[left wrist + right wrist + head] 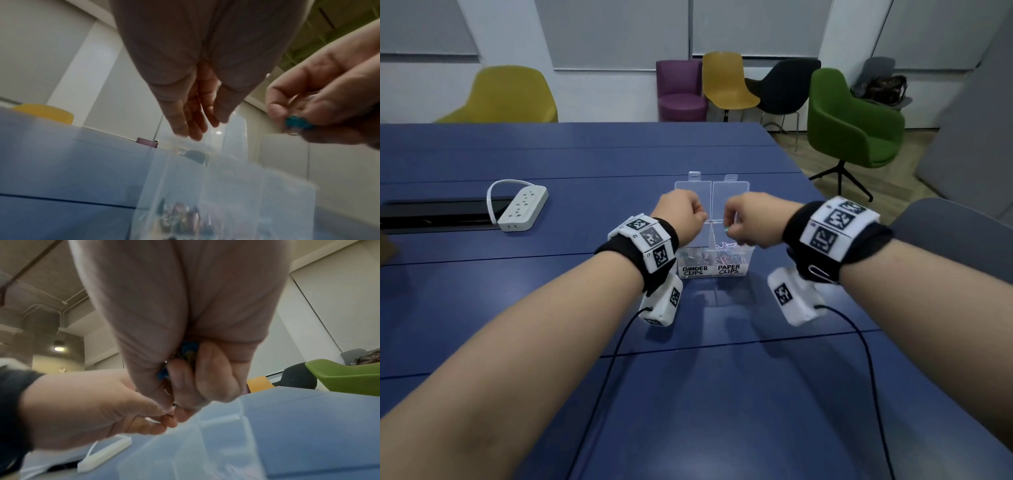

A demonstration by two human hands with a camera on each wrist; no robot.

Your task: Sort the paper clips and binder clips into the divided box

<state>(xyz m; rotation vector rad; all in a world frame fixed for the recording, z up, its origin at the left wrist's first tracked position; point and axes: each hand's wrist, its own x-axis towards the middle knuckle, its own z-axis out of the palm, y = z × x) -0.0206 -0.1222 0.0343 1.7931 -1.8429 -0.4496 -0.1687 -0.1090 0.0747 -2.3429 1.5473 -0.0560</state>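
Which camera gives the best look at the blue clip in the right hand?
The left wrist view: the blue clip shows clearly, pinched in the right hand fingers. The right wrist view shows only blue slivers behind curled fingers. The head view shows only a tiny blue-green speck.

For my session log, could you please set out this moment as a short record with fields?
surface: blue table
box: clear divided box, lid open, labelled BINDER CLIPS and PAPER CLIPS
contents: clips in both compartments
right hand: holds a blue binder clip above the box
left hand: fingers meet the right hand's; what it holds cannot be told
also: white power strip to the left
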